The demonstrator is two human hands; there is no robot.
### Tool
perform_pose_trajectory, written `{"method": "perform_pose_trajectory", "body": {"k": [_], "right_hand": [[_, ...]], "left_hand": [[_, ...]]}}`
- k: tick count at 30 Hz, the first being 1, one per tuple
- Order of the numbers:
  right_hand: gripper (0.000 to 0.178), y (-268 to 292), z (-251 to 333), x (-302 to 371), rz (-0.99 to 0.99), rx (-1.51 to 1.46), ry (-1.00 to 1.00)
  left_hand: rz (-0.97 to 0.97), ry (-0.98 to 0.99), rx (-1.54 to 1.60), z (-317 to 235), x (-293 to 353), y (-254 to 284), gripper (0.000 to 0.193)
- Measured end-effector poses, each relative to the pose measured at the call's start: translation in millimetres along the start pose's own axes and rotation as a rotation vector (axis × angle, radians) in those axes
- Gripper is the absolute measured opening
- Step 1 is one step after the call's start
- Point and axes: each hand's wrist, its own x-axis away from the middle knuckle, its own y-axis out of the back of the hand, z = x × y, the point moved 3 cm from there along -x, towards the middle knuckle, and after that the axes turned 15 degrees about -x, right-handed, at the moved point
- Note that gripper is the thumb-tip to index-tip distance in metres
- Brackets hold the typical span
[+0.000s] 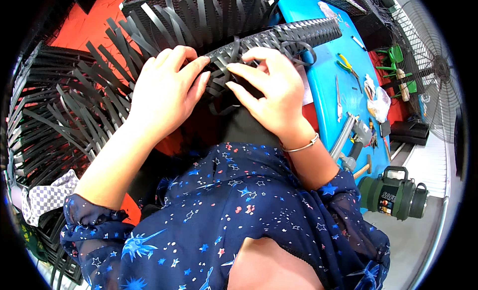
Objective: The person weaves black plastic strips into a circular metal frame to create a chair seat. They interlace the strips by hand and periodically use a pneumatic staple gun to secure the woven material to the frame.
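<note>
A woven band of flat black strips (318,32) runs across in front of me, its right end reaching over the blue table. Many loose strip ends (199,21) fan out on its far side. My left hand (167,88) is closed on the near edge of the weave, thumb and forefinger curled at it. Close beside it, my right hand (274,85) has bent fingers and thumb at the same stretch of weaving, with black strips between and under the fingertips. A loop of loose strip (309,53) curls out beyond my right hand. My fingers partly cover the weave.
On the blue table (323,90) at right lie yellow-handled pliers (344,63), a pointed tool (339,103), a pneumatic-looking tool (344,138), a hammer (366,165) and a plastic bag (381,104). A green flask (393,195) and fan (440,68) stand right. Strip-fringed woven pieces (55,100) fill the left.
</note>
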Motion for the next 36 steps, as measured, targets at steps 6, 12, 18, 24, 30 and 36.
{"method": "perform_pose_trajectory", "body": {"k": [6, 12, 18, 24, 30, 36], "right_hand": [[0.054, 9.7, -20.8, -13.6, 0.229, -0.143, 0.122], [0.052, 14.1, -24.5, -11.1, 0.22, -0.198, 0.169], [0.051, 13.6, -24.2, -6.8, 0.241, -0.2, 0.192], [0.044, 18.8, -15.6, -10.1, 0.214, -0.264, 0.169], [0.037, 17.7, 4.0, -15.7, 0.215, -0.169, 0.0], [0.032, 17.9, 6.2, -20.9, 0.229, -0.223, -0.023]], "left_hand": [[0.017, 0.032, 0.013, -3.0, 2.4, 11.0, 0.029], [0.028, 0.049, -0.007, -9.2, 5.2, 24.1, 0.031], [0.037, 0.048, -0.044, -14.2, 10.2, 32.9, 0.033], [0.03, 0.044, -0.07, -16.8, 12.1, 37.9, 0.034], [0.035, 0.05, -0.064, -18.0, 10.7, 39.7, 0.034], [0.026, 0.064, -0.052, -19.0, 11.8, 38.5, 0.034]]}}
